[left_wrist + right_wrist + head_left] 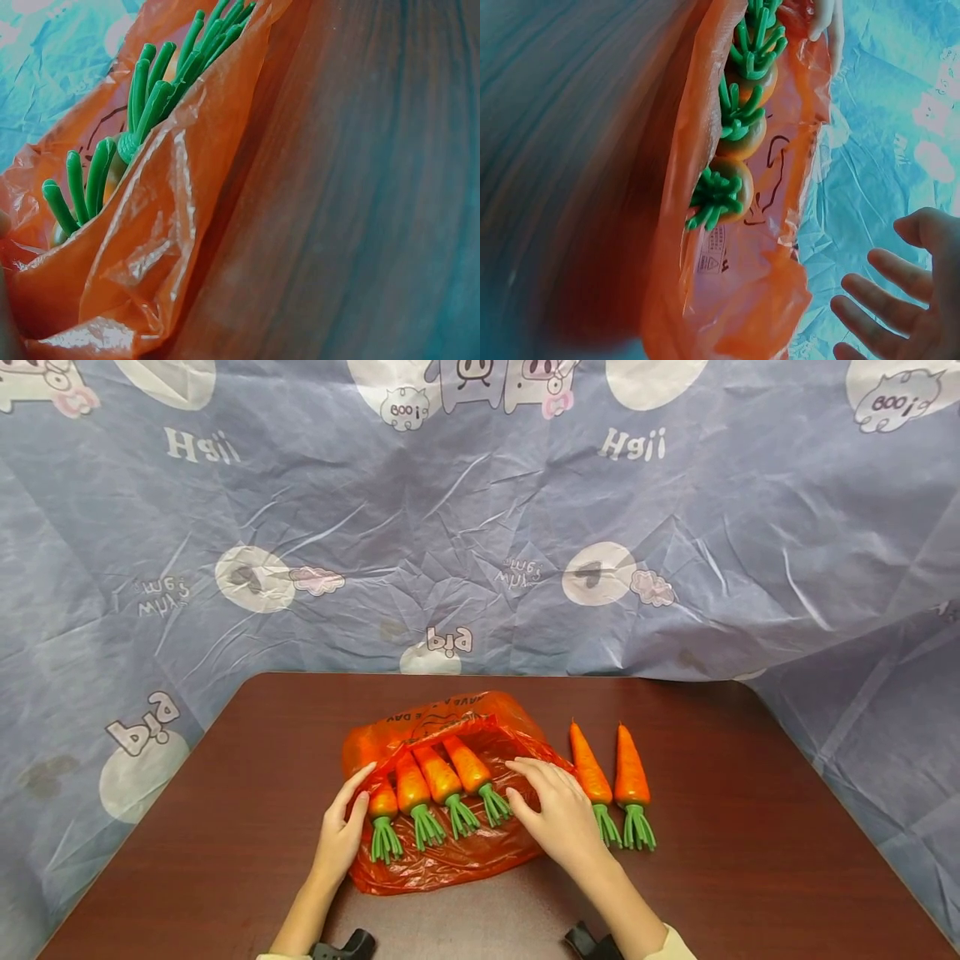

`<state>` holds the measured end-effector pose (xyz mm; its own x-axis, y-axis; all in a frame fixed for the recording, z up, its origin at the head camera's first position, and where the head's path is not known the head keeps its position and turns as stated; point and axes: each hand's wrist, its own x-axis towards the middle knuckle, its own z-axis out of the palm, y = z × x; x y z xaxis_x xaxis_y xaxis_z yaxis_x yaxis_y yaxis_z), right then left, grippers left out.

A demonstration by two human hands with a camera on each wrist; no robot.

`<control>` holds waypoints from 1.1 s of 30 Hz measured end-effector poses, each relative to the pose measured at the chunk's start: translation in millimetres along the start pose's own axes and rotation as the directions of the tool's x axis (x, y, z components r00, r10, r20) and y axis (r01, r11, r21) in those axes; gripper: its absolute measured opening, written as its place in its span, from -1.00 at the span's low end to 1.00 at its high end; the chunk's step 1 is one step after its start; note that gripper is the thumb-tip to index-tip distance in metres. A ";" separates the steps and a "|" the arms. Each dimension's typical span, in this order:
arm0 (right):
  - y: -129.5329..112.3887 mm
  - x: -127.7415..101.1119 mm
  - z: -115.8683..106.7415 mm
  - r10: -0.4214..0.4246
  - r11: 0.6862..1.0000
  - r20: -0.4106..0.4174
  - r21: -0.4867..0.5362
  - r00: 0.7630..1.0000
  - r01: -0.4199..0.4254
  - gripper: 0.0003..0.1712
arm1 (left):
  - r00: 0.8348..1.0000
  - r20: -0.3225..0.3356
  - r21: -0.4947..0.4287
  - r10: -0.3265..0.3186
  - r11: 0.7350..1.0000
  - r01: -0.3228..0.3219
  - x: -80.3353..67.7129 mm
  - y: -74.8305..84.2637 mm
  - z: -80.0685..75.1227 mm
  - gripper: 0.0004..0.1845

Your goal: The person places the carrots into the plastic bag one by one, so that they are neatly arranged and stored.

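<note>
An orange plastic bag [450, 860] lies open on the brown table [750, 827], with several toy carrots [442, 777] on it, green tops toward me. My left hand [347, 831] rests against the bag's left edge, fingers straight beside the leftmost carrot. My right hand [555, 814] hovers over the bag's right side with its fingers spread and holds nothing. Two more carrots [588, 768] [630, 768] lie on the table just right of that hand. The left wrist view shows the bag [150, 255] and green tops [150, 97]. The right wrist view shows carrots [731, 187] in the bag [742, 307] and my spread fingers [900, 300].
A crumpled blue-grey printed cloth [480, 527] hangs behind the table and drapes down both sides. Bare tabletop lies to the left and right of the bag. Black wrist mounts [352, 943] [592, 941] show at the bottom edge.
</note>
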<state>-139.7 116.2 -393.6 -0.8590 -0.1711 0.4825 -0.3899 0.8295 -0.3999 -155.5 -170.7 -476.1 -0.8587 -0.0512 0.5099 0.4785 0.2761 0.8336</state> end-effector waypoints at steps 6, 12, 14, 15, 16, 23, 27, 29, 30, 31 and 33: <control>9.4 -5.9 -10.0 -0.004 1.000 -0.031 -0.013 1.000 0.003 -0.61 | 1.000 0.004 -0.007 0.001 1.000 -0.001 0.3 -0.4 0.1 -0.62; 22.5 -13.9 -19.6 -0.023 0.999 -0.072 -0.039 0.997 0.021 -0.59 | 1.000 0.005 -0.004 -0.017 1.000 0.017 -0.2 -0.1 0.4 -0.62; 27.5 -17.0 -22.5 -0.025 0.999 -0.082 -0.045 0.996 0.021 -0.59 | 1.000 0.005 -0.006 -0.026 1.000 0.026 -0.2 0.3 0.4 -0.62; 29.9 -18.6 -23.9 -0.023 0.999 -0.088 -0.047 0.996 0.019 -0.59 | 1.000 0.004 -0.008 -0.029 1.000 0.029 -0.1 0.5 0.4 -0.62; 32.3 -20.2 -25.2 -0.020 0.999 -0.090 -0.048 0.996 0.016 -0.59 | 1.000 0.007 -0.003 -0.026 1.000 0.026 0.0 0.9 0.3 -0.62; 53.3 -30.3 -33.1 0.075 0.996 -0.093 -0.045 0.993 -0.079 -0.57 | 1.000 0.004 -0.008 -0.025 1.000 0.025 0.7 1.0 0.3 -0.62; 69.0 -32.9 -36.8 0.108 0.993 -0.090 -0.045 0.990 -0.112 -0.57 | 1.000 0.002 -0.007 -0.026 1.000 0.026 0.7 1.3 0.3 -0.62; 76.5 -33.7 -38.3 0.125 0.990 -0.090 -0.047 0.988 -0.129 -0.57 | 1.000 0.001 -0.003 -0.026 1.000 0.026 0.4 1.2 0.3 -0.62; 80.1 -34.0 -39.0 0.134 0.989 -0.089 -0.048 0.987 -0.138 -0.58 | 1.000 0.000 -0.002 -0.026 1.000 0.026 0.3 1.2 0.4 -0.62; 83.6 -34.1 -39.9 0.141 0.988 -0.087 -0.049 0.986 -0.146 -0.58 | 1.000 0.000 -0.002 -0.023 1.000 0.023 0.1 1.0 0.5 -0.62; 89.5 -33.9 -41.6 0.170 0.984 -0.075 -0.048 0.983 -0.174 -0.59 | 1.000 -0.001 -0.002 -0.024 1.000 0.024 -0.3 0.9 0.5 -0.62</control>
<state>-131.7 218.3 -413.3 -0.8856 0.0127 0.4642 -0.2182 0.8711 -0.4400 -154.9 -170.0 -475.6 -0.8696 -0.0583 0.4902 0.4585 0.2726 0.8458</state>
